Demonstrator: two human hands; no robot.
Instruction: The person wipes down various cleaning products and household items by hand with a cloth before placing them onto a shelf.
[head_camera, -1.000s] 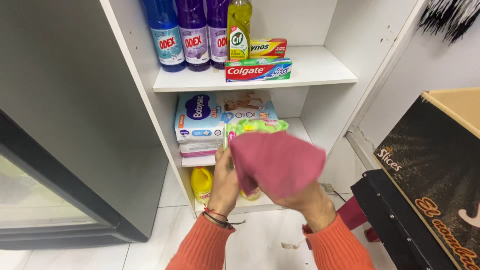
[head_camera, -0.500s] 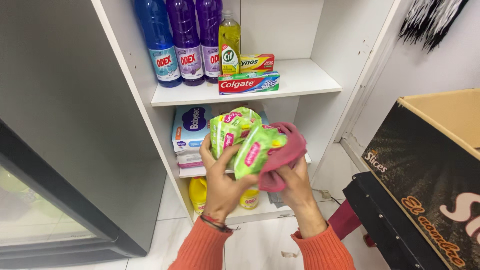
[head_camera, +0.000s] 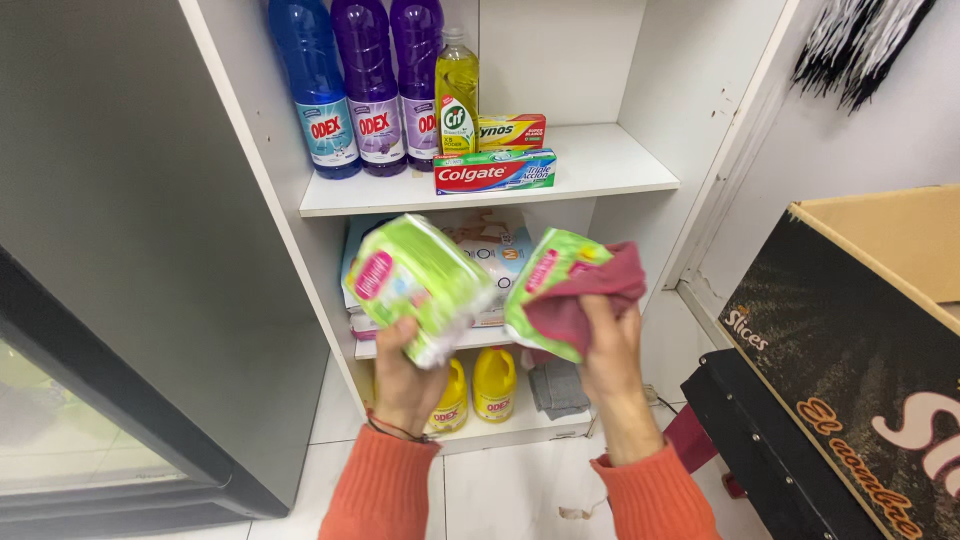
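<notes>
— What does the left hand (head_camera: 405, 375) have?

— Its fingers (head_camera: 400, 330) are curled tight around the lower end of a green soft pack (head_camera: 418, 283), which tilts up and to the left above the knuckles. The pack is held clear of the shelves.

— And the right hand (head_camera: 608, 352)?

— Closed as well. Its fingers (head_camera: 598, 312) pinch two things together: a second green pack (head_camera: 548, 285) and a dark pink cloth (head_camera: 585, 300). The cloth is bunched against the pack, spilling out above and to the right of the fingertips.

— Do the two packs touch?

— No, there is a narrow gap between them; the hands are side by side, just apart.

— What lies beyond the fingers?

— A white shelf unit (head_camera: 610, 170). Behind the packs, on the middle shelf, sits a stack of flat packages (head_camera: 495, 250), mostly hidden by the left hand's pack. Higher up, well above both hands, stand a blue bottle (head_camera: 312, 85), two purple bottles (head_camera: 372, 85), a small yellow bottle (head_camera: 456, 95) and two long toothpaste boxes (head_camera: 495, 172), one laid on the other.

— Below the hands?

— On the lowest shelf, between the two wrists, two yellow bottles (head_camera: 493, 385), with a folded grey cloth (head_camera: 558, 385) just to their right, near the right wrist.

— Anything off to the sides?

— Left of the left hand, a dark grey appliance side (head_camera: 130, 250). Right of the right hand, a brown cardboard box (head_camera: 860, 330) on a black stand.
</notes>
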